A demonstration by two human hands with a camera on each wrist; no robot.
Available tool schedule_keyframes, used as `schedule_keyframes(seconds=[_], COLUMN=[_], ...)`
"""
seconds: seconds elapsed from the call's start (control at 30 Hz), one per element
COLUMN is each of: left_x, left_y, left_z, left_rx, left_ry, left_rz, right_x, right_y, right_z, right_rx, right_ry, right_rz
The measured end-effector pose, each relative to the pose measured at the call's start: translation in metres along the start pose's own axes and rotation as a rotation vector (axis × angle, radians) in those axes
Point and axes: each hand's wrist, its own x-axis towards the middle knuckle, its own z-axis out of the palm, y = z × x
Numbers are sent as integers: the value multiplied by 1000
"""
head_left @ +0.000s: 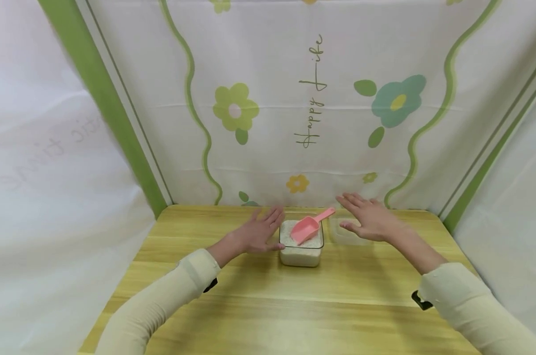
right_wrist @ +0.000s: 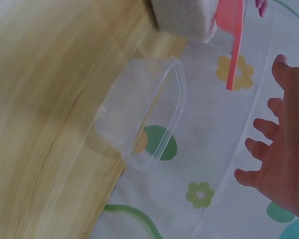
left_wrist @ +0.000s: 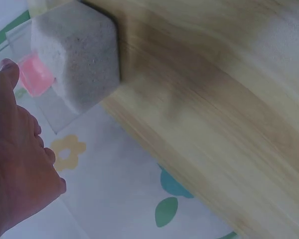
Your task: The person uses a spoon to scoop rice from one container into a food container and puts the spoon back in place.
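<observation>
A clear square container of white grains (head_left: 301,257) stands on the table, a pink scoop (head_left: 307,229) lying on the grains with its handle over the back right rim. My left hand (head_left: 260,233) hovers at the container's left side, fingers spread and holding nothing. Over a second, see-through plastic container (right_wrist: 139,109) to the right, my right hand (head_left: 371,220) is held with its fingers extended, apart from it. That container looks bare inside in the right wrist view. In the left wrist view the scoop (left_wrist: 36,74) shows beyond my left thumb.
The wooden table (head_left: 268,320) ends at the back against a white curtain (head_left: 272,148) with printed flowers. More white fabric (head_left: 50,222) hangs along the left and right sides.
</observation>
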Motion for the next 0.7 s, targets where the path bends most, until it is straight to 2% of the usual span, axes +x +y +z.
schedule_keyframes(seconds=[0.17,0.37,0.53,0.7], left_x=[2,5,9,14], left_y=[4,5,4,3], left_z=[6,6,6,5], left_rx=[4,4,-12,-32], left_ry=[-16,-32,-29,-32], left_rz=[13,20,38,56], right_x=[8,22,33,45], right_y=[-7,-19,-22,-20], right_z=[6,8,11,14], right_rx=[27,63,57,35], right_ry=[-46,-106,-126,-141], right_rz=[-21,-17,-6,-29])
